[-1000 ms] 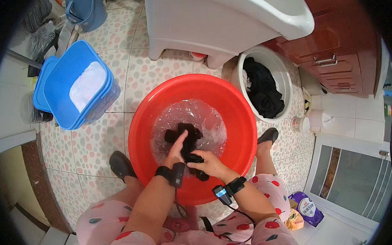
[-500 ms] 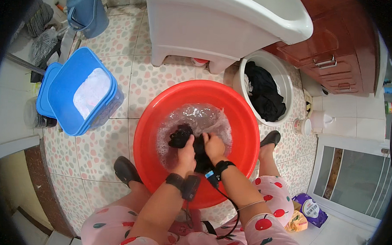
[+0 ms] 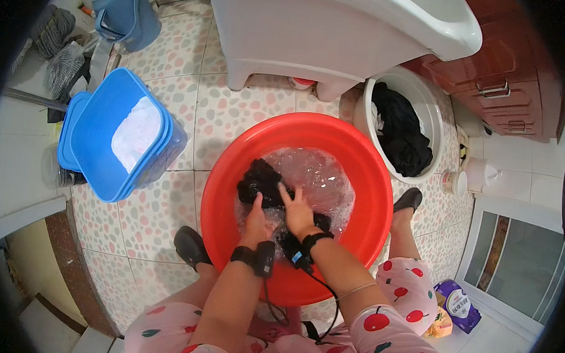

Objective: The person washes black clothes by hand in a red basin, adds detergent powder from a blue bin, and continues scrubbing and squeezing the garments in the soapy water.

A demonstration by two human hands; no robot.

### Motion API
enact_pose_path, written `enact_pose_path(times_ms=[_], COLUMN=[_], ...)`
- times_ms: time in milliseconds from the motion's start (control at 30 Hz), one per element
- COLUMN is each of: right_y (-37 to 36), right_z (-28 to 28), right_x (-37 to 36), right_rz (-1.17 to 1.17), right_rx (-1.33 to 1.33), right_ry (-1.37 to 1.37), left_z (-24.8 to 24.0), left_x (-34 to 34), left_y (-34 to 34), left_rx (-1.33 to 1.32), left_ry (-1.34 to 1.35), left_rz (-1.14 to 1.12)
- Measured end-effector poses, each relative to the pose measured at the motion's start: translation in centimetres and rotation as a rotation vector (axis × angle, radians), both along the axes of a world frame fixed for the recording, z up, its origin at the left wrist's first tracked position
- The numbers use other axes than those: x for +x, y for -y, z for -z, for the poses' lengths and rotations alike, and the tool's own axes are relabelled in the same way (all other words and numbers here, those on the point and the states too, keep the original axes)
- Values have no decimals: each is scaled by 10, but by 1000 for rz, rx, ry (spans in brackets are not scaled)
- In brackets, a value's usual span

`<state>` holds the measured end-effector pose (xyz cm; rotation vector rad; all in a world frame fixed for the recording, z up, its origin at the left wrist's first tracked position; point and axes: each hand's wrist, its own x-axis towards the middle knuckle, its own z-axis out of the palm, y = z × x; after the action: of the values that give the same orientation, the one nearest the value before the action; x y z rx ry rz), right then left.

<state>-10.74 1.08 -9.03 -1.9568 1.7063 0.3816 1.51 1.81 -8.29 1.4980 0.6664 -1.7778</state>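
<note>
Soapy, greyish water (image 3: 317, 175) with foam fills the bottom of a red basin (image 3: 374, 180) in front of me. A bunched black garment (image 3: 257, 180) lies in the water, and more black cloth shows beneath my right wrist. My left hand (image 3: 258, 224) is at the near side of the bunch, its thumb stretched up against the cloth and its palm turned inward. Over the garment's right edge, my right hand (image 3: 298, 214) has its fingers spread and touching the fabric. Neither hand is closed round it. Both wrists wear black bands with devices and a cable.
At the left stands a blue tub (image 3: 98, 130) holding white powder, with a blue lidded bucket (image 3: 128, 18) behind it. A white basin (image 3: 437, 136) of dark clothes sits right of the red one. Beyond is a white ceramic fixture (image 3: 276, 37). A purple bag (image 3: 459, 307) lies at lower right.
My fingers have loosened from the black garment; the right hand's have spread. The bunch now lies wider and farther left in the basin. The whole view has shifted slightly.
</note>
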Motion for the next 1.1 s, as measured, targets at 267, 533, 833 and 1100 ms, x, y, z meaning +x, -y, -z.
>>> enact_pose_path(times_ms=[267,533,833,1100], right_y=[-30,-23,-6,20], right_z=[-74,-104,-62,-37], right_x=[-24,-11,-26,-45], right_rz=[16,416,288,328], right_rx=[370,366,-162,-448], right_ry=[868,894,241,182], left_z=[-30,16,-36,-25], left_x=[16,-8,-52,-15], left_y=[4,-22,-10,23], left_rx=[-224,-242,-171,-411], left_ry=[-320,-365,67,38], left_rz=[-44,67,78,-301])
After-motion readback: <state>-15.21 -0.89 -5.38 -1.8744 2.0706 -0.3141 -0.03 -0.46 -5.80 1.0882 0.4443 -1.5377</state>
